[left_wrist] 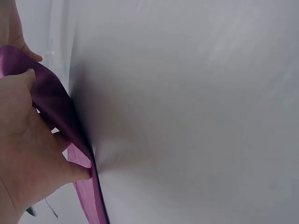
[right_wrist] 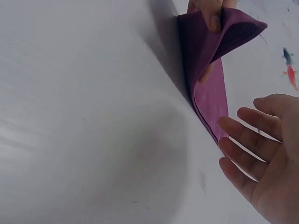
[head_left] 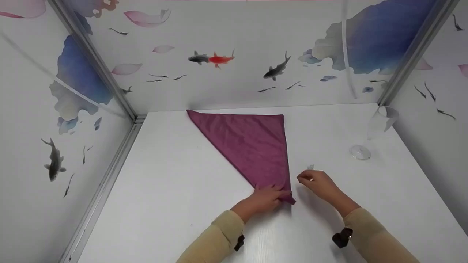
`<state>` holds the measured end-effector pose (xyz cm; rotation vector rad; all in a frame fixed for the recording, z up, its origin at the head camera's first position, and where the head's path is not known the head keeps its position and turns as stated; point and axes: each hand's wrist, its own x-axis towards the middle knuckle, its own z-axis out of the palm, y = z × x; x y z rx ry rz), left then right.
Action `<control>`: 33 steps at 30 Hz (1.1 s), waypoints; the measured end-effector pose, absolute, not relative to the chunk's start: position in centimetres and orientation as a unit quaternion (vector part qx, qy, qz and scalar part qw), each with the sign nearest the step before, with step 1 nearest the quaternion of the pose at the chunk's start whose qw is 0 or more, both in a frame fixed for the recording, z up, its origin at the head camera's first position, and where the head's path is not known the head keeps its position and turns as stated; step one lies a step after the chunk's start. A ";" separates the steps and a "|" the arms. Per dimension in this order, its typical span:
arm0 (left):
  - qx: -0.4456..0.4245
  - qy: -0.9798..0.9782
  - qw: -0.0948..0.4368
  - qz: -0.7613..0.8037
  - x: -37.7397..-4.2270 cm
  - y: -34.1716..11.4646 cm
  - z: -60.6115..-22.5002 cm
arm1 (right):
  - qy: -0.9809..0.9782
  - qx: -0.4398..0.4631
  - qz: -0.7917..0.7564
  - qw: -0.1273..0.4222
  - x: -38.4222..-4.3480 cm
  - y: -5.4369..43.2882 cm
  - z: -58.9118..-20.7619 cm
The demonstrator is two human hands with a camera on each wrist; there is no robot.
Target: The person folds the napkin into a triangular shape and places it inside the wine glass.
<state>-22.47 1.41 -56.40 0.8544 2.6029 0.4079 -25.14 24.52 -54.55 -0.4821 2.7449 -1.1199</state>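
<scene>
A purple cloth (head_left: 252, 146) lies on the white table, folded to a roughly triangular shape whose narrow end points toward me. At that near end my left hand (head_left: 266, 199) grips the cloth, the thumb on one side of the fold. In the right wrist view the held corner is raised and its layers gape apart. My right hand (head_left: 320, 184) hovers to the right of the cloth's edge and holds nothing. Its fingers (right_wrist: 247, 135) are spread and loosely bent, as the right wrist view shows.
A clear stemmed glass, its round base (head_left: 360, 152) on the table, stands at the back right. Close beyond my right hand lies a small translucent piece (head_left: 310, 167). White panels printed with fish enclose the table (head_left: 164, 175) at the back and sides.
</scene>
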 end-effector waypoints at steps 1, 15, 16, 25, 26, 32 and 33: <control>0.308 0.921 0.187 0.146 -22.4 1.2 -56.4 | 0.914 -0.162 -0.365 0.068 -25.3 24.4 -54.7; 0.295 0.896 0.236 0.232 -21.7 -3.3 -56.6 | 0.923 -0.204 -0.323 0.049 -28.0 22.1 -56.5; 0.289 0.896 0.240 0.235 -21.6 -3.6 -56.6 | 0.923 -0.211 -0.320 0.042 -28.2 21.8 -56.7; 0.231 0.886 0.273 0.294 -20.8 -6.3 -56.9 | 0.930 -0.243 -0.276 0.003 -29.6 19.6 -58.0; 0.220 0.885 0.275 0.304 -20.7 -6.5 -56.9 | 0.932 -0.245 -0.268 0.001 -29.7 19.4 -58.0; 0.143 0.877 0.294 0.353 -19.7 -8.6 -56.9 | 0.937 -0.254 -0.239 -0.010 -30.3 18.4 -58.3; 0.132 0.875 0.296 0.360 -19.6 -9.0 -56.9 | 0.939 -0.255 -0.233 -0.010 -30.4 18.2 -58.3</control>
